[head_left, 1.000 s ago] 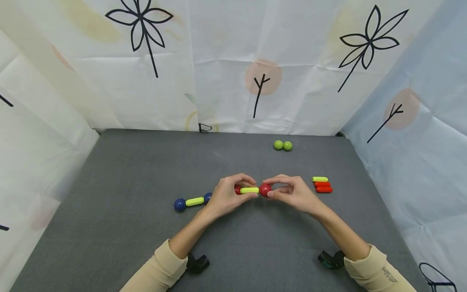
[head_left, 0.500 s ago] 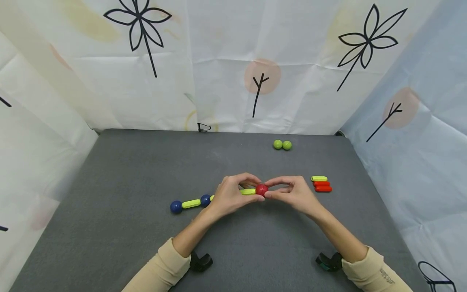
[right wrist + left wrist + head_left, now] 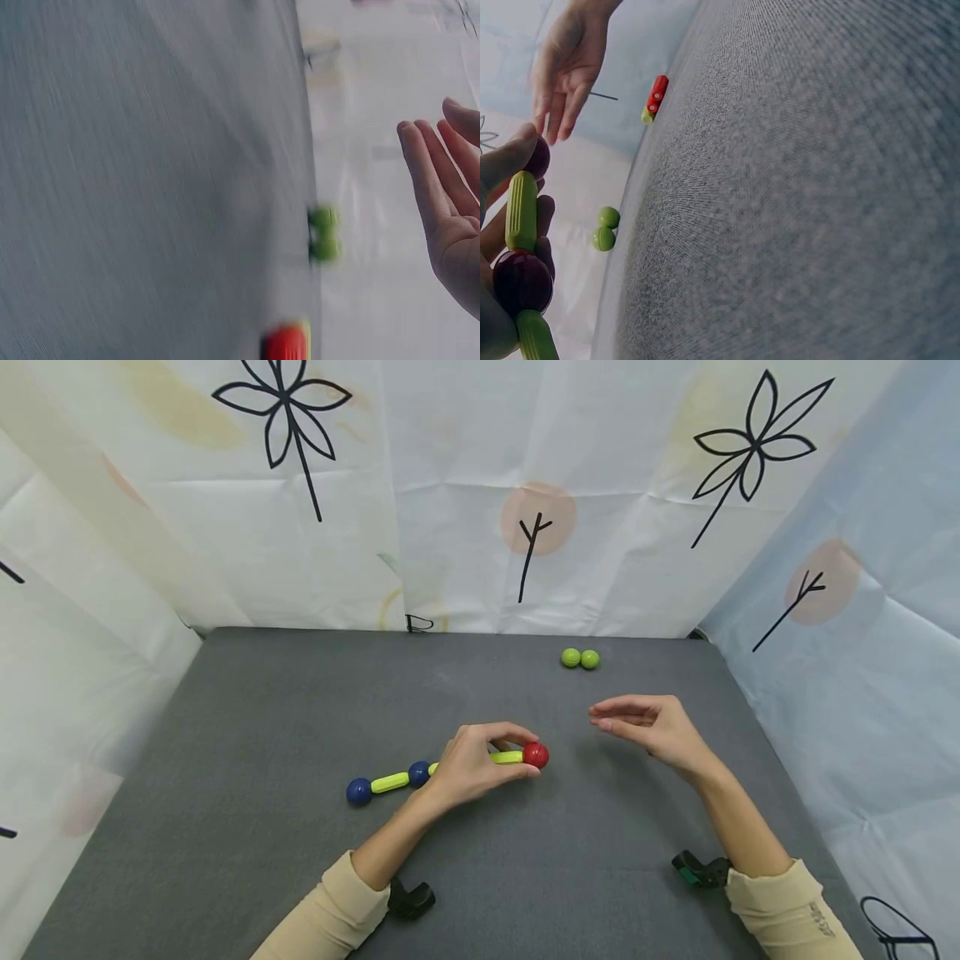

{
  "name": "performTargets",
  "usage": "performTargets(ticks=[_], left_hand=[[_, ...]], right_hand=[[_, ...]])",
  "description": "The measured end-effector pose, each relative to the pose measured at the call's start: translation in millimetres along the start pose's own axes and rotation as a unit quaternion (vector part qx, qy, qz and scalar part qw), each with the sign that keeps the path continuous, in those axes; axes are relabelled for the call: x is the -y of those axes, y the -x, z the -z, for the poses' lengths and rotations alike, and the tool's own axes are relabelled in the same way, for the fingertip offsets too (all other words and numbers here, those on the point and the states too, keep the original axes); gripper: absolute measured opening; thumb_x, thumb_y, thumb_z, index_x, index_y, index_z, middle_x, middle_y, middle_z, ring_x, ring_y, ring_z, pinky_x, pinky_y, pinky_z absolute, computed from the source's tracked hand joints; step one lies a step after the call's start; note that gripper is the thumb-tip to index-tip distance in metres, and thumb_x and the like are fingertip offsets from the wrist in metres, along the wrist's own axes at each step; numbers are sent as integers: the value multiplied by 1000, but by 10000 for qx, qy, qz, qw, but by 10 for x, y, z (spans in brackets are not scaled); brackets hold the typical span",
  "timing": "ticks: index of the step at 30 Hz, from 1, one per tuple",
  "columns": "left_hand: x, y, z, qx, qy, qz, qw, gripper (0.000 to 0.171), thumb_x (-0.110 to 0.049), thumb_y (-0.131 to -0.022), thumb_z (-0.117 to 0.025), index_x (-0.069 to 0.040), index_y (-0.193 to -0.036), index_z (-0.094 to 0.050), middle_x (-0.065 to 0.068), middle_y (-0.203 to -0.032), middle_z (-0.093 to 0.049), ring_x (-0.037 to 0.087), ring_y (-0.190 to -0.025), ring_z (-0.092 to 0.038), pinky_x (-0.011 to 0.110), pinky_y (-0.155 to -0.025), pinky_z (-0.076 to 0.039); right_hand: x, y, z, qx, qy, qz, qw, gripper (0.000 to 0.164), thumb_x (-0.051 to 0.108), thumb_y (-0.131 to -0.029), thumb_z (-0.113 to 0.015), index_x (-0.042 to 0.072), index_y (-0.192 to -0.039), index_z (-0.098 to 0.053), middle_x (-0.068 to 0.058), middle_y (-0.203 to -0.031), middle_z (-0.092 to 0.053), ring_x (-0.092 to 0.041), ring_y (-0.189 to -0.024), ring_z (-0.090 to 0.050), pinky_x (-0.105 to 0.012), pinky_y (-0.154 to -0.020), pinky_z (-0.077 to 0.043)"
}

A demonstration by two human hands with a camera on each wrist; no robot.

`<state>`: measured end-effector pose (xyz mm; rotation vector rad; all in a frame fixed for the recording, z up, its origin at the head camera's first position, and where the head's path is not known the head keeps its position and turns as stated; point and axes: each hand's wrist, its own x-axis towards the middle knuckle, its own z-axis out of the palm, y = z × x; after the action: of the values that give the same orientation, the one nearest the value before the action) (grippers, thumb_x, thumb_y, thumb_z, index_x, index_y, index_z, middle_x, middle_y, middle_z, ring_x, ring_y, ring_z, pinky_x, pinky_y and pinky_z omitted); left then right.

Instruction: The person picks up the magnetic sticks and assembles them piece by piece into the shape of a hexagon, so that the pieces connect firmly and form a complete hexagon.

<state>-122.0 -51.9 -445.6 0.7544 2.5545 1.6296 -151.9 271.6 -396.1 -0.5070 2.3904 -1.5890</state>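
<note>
My left hand (image 3: 471, 768) grips a chain of balls and yellow-green ribbed rods. At its right end, by my fingertips, sits a red ball (image 3: 536, 755), joined to a rod (image 3: 521, 211). Past that comes a second red ball (image 3: 523, 283), which my hand covers in the head view. Leftward the chain runs out to a blue ball (image 3: 419, 773), another rod (image 3: 390, 782) and an end blue ball (image 3: 358, 792). Apart from the chain, to its right, my right hand (image 3: 654, 727) hangs above the table, fingers extended and holding nothing.
Two green balls (image 3: 580, 658) lie side by side near the back of the grey table (image 3: 300, 710). Loose red rods (image 3: 657, 94) and a yellow-green one (image 3: 647, 116) lie at the right, hidden behind my right hand in the head view. White printed sheets (image 3: 450, 527) enclose the table.
My right hand has let go of the end red ball and moved right and up. The chain has slid slightly left and down in my left hand's grip, showing more of its blue end.
</note>
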Motion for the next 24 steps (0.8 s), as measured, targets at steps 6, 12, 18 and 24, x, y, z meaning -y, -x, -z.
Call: performTargets(ticks=[6, 12, 18, 24], left_hand=[[-2, 8, 6, -26, 35, -13, 10000, 38, -29, -85, -96, -23, -120, -82, -2, -114, -84, 25, -97, -78, 37, -79, -61], [5, 12, 2, 12, 71, 65, 10000, 38, -27, -85, -96, -22, -120, -82, -2, -115, -84, 26, -99, -78, 37, -80, -61], [17, 19, -7, 5, 111, 92, 9999, 38, -28, -85, -95, -23, -121, -82, -2, -116, -84, 27, -99, -77, 41, -82, -62], [22, 16, -11, -33, 135, 89, 9999, 38, -29, -85, -95, -23, -121, -82, -2, -115, -84, 27, -99, -77, 37, -80, -61]], right_hand=[[-214, 33, 466, -200, 645, -426, 9968, 40, 19, -104, -76, -6, -134, -71, 5, -127, -81, -1, -111, -76, -18, -92, -60], [-494, 103, 784, -123, 1410, -1052, 9843, 42, 28, -104, -77, 3, -137, -72, -14, -136, -77, 8, -108, -69, -15, -90, -56], [-699, 126, 904, 103, 1715, -1244, 9772, 40, 23, -104, -76, 1, -138, -72, -23, -134, -76, 10, -101, -68, -19, -86, -57], [-787, 92, 952, 152, 1947, -1094, 9746, 34, 22, -105, -75, 3, -133, -75, -22, -127, -78, 7, -98, -69, -20, -84, -57]])
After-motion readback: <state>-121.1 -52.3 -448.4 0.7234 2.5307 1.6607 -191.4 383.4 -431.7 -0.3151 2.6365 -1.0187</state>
